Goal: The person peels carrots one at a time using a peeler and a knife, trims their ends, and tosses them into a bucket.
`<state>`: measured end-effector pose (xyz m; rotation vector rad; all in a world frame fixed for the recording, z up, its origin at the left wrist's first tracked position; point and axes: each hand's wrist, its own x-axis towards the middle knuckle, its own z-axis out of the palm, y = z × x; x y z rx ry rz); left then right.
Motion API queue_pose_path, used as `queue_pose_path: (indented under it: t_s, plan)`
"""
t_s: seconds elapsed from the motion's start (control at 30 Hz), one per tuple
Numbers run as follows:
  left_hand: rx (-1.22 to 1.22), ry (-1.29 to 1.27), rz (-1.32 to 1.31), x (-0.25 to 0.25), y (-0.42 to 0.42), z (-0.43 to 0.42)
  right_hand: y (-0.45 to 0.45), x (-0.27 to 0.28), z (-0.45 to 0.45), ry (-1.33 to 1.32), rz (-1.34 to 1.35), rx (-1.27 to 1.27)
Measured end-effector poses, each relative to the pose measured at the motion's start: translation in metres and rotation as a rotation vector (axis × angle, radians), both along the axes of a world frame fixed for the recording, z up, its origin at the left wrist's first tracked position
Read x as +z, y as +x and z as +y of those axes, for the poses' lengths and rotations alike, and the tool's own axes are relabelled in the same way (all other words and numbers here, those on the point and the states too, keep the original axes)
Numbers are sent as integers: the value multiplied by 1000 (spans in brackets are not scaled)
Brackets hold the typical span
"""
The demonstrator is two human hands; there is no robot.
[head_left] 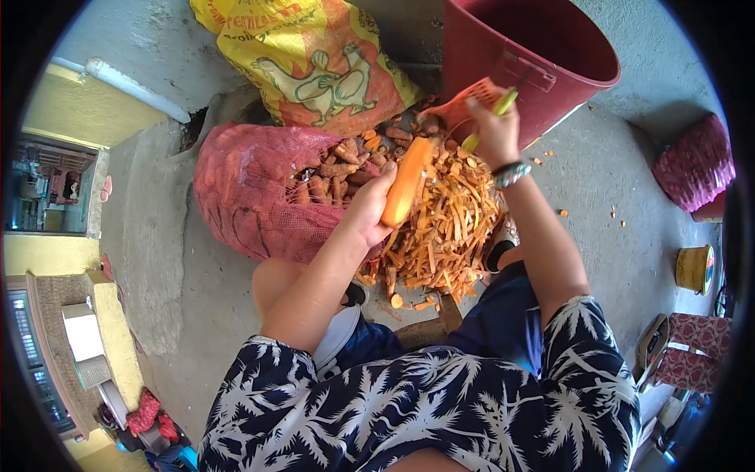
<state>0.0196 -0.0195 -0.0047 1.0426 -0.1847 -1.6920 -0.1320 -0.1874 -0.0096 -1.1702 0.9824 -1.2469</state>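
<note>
Held in my left hand [371, 206] is a thick, smooth orange peeled carrot [406, 182], tilted up to the right. My right hand [495, 134] is closed round a yellow-green handled tool [505, 102], whose working end is too blurred to make out. Below both hands lies a heap of orange peelings [444, 236]. To the left, unpeeled carrots [338, 169] show in the opening of a red mesh sack [252, 189]. A red perforated basket [464, 102] is just behind my right hand, partly hidden.
A large red bin [535, 55] stands behind at the right. The yellow printed sack [314, 63] leans at the back. At the far right are a purple mesh sack [696, 169] and a yellow bucket [694, 269]. Carrot bits dot the concrete floor [586, 220].
</note>
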Motion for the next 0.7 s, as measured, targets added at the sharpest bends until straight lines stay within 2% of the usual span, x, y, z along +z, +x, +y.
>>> queue_pose_path:
  t_s: [0.03,0.1,0.17,0.23,0.27,0.33,0.47,0.5,0.57,0.63,0.67,0.7]
  plan:
    - [-1,2,-3,1,1,1,-4,-9,-19,-57,-93,-113]
    - [46,-95,38,3,5,0,-16,-18,-27,46,-65,-70]
    - [142,-124,128,-8,17,-5,5,3,15,-26,-55,26]
    - [216,-140,129,-31,30,-12,19,19,65,24,-53,146]
    - [222,-138,131,-28,27,-12,20,22,82,36,-26,185]
    - [438,-25,47,-13,13,-15,22,27,104,72,-64,200]
    - [462,-30,22,-4,2,-13,25,18,102,-5,-120,174]
    - [417,-65,17,-4,1,-12,24,19,98,-5,-121,174]
    - [369,-97,10,-3,0,-9,21,22,83,104,67,289]
    - [131,44,-143,0,0,-3,23,14,50,0,-8,225]
    - [-3,-22,-101,3,2,3,19,10,27,46,-63,218]
    - [-9,-20,-102,-1,6,5,10,5,5,93,-117,211]
